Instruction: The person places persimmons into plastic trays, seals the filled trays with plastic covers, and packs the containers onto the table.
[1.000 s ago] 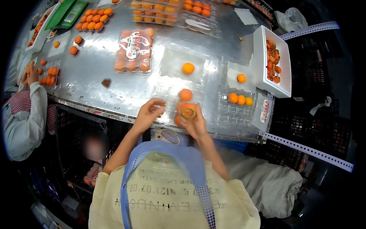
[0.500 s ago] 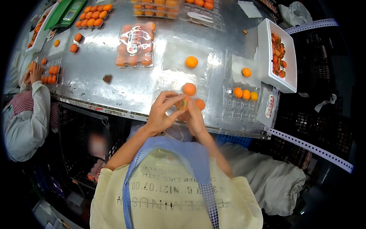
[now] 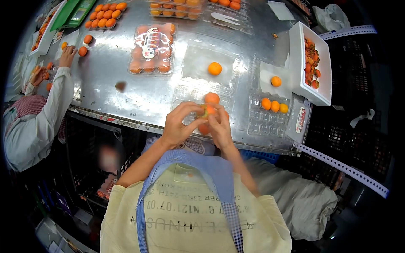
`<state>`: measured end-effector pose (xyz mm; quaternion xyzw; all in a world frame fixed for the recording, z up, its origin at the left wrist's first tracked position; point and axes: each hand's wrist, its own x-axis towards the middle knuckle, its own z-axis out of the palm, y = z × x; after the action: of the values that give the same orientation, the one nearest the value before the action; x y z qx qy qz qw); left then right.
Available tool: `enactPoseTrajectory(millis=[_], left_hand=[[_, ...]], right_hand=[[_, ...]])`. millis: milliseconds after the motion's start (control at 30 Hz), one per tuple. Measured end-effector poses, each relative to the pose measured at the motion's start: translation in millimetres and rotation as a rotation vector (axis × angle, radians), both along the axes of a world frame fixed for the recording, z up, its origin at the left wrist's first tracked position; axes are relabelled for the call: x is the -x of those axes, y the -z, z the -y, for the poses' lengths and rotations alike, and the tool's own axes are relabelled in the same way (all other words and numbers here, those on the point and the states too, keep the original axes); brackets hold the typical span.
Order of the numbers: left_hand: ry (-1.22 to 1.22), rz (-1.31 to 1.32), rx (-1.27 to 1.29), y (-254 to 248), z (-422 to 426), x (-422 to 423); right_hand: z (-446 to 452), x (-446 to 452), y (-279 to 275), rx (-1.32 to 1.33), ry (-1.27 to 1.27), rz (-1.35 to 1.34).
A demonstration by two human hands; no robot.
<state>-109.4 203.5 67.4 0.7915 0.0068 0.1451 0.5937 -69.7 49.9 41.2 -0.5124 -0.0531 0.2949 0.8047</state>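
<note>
Head view on my screen: both hands meet over the near part of a clear tray (image 3: 180, 96), and a held orange fruit (image 3: 209, 110) is pinched between them at the fingertips. I see the left hand (image 3: 175, 126) closed on its left side, thumb below and fingers above, while the right hand (image 3: 220, 128) is curled onto its right side; which of the two bears the weight I cannot tell from here. What matters is how it sits in that gap: its greenish patch (the leafy top, I would judge, though it is small and partly covered) faces the left fingertips, so the axis through that top seems to run across, from left hand to right. The body looks round, with no long side to line up. Neither hand is nearer, since each touches it. Just beyond the fingertips a tray fruit (image 3: 211, 98) sits by itself, a lower fruit (image 3: 203, 129) shows between the hands, and a half-hidden fruit (image 3: 228, 114) peeks out behind the right hand. Farther ahead of both hands lies a lone fruit (image 3: 214, 68); to the right hand's right is a second tray (image 3: 257, 126) with three fruits (image 3: 275, 106). Well to the left hand's left, a co-worker's hand (image 3: 68, 55) is apart.
</note>
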Motion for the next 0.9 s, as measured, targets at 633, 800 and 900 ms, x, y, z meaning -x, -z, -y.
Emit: enactPoseTrajectory(millis=[633,800,900], left_hand=[[-0.065,0.032,-0.081,3,0,-1],[-0.053,-0.204,0.266,4,1,-1],[-0.044,-0.257,0.372,5,1,-1]], right_hand=[[8,-11,-5,0.128,-0.064,0.092],[2,-10,-4,0.076,-0.069,-0.024],[4,-10,0,0.082,-0.095,-0.039]])
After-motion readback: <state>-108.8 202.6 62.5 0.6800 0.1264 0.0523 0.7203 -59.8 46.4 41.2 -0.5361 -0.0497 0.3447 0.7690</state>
